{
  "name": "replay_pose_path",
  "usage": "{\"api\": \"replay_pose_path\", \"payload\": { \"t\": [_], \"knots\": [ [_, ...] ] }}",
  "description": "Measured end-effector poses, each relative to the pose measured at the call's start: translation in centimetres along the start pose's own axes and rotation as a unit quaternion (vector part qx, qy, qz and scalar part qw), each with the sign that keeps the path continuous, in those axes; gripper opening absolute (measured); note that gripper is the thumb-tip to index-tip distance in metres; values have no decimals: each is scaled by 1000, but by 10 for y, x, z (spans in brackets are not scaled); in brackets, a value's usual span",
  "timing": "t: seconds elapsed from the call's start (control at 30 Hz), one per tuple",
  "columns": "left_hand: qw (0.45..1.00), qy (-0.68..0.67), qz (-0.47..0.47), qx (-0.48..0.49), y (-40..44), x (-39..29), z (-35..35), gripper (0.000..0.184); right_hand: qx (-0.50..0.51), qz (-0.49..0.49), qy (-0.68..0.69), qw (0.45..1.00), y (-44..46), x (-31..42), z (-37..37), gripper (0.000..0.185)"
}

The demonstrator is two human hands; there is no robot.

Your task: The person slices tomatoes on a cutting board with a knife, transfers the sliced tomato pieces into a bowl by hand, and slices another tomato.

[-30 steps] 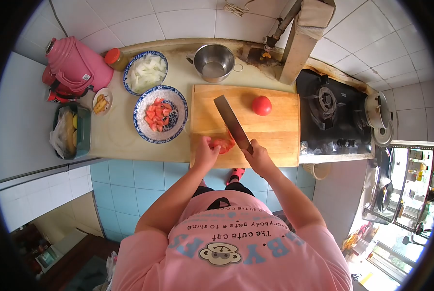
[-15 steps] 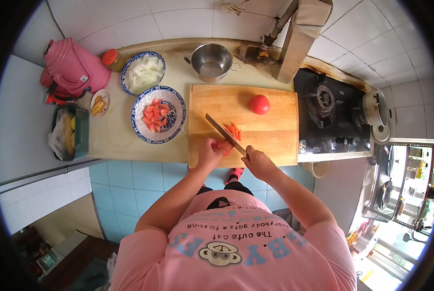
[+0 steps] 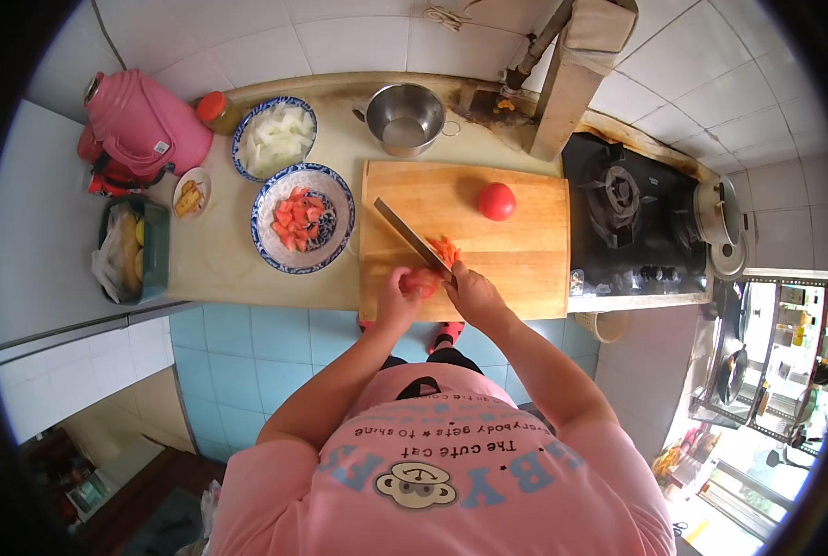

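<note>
My right hand [image 3: 474, 295] is wrapped round the handle of a knife [image 3: 409, 233], its long blade slanting up and left over the wooden cutting board [image 3: 516, 255]. At the board's front edge my left hand [image 3: 397, 301] grips a piece of tomato [image 3: 420, 282], close beside the blade. Just beyond the knife lies a small pile of thin orange-red strips [image 3: 445, 248]. A whole tomato [image 3: 497, 201] rests toward the back right of the board. Cut tomato pieces [image 3: 295, 219] sit in a blue-and-white bowl [image 3: 258, 243] left of the board.
Behind that bowl stands a plate of pale sliced vegetable [image 3: 277, 139]. A metal pot [image 3: 405, 120] is behind the board. To the right is a black gas stove [image 3: 608, 241]. A pink thermos [image 3: 150, 125], a jar [image 3: 216, 111] and a green bin [image 3: 157, 250] line the left side.
My right hand and the knife have shifted left and slightly back, bringing the knife's tip further left. My left hand stays on the tomato piece, nearly in the same place.
</note>
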State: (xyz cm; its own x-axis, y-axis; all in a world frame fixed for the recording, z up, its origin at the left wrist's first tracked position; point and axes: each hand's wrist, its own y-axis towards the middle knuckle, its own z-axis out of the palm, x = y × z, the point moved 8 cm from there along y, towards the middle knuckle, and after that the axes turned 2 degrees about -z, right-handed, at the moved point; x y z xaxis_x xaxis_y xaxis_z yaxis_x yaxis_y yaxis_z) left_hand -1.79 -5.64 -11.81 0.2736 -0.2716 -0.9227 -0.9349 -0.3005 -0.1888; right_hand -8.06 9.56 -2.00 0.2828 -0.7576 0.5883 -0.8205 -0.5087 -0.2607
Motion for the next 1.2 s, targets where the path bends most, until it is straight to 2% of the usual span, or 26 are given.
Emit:
{"api": "replay_pose_path", "payload": {
  "t": [0.07, 0.13, 0.2, 0.3, 0.43, 0.57, 0.67, 0.87, 0.93, 1.1, 1.2],
  "knots": [
    [999, -3, 27, -25, 4, -9, -5, 37, -15, -11, 32, 999, -3, -3, -4, 27],
    [993, -46, -94, -51, 15, -5, -15, 36, -17, 7, 36, 999, -6, -6, -12, 27],
    [993, -53, -96, -53, 25, -6, -13, 36, -19, 42, 31, 998, -11, -15, -20, 27],
    [990, -82, -99, -61, 30, -1, -6, 35, -26, 38, 27, 999, -15, -15, -34, 27],
    [993, -50, -88, -67, 32, -3, -2, 35, -12, 30, 88, 996, -27, -4, -46, 25],
    [994, -13, -89, -69, 30, -22, -7, 34, 4, 29, 89, 996, -35, 8, -51, 25],
    [993, -42, -86, -69, 32, -16, -3, 33, 14, 33, 91, 995, -34, 9, -49, 26],
    [995, -2, -85, -58, 30, -39, -6, 34, 45, 50, 38, 997, -18, 9, -35, 26],
    [995, -10, -79, -61, 28, -45, -7, 34, 31, 11, -22, 999, -11, 16, -33, 27],
    [994, -39, -75, -70, 31, -33, -4, 34, 30, 3, -43, 999, 10, 19, -23, 27],
    [994, 8, -88, -57, 28, -40, -10, 35, 16, 9, -39, 999, 22, 20, -13, 26]
  ]
}}
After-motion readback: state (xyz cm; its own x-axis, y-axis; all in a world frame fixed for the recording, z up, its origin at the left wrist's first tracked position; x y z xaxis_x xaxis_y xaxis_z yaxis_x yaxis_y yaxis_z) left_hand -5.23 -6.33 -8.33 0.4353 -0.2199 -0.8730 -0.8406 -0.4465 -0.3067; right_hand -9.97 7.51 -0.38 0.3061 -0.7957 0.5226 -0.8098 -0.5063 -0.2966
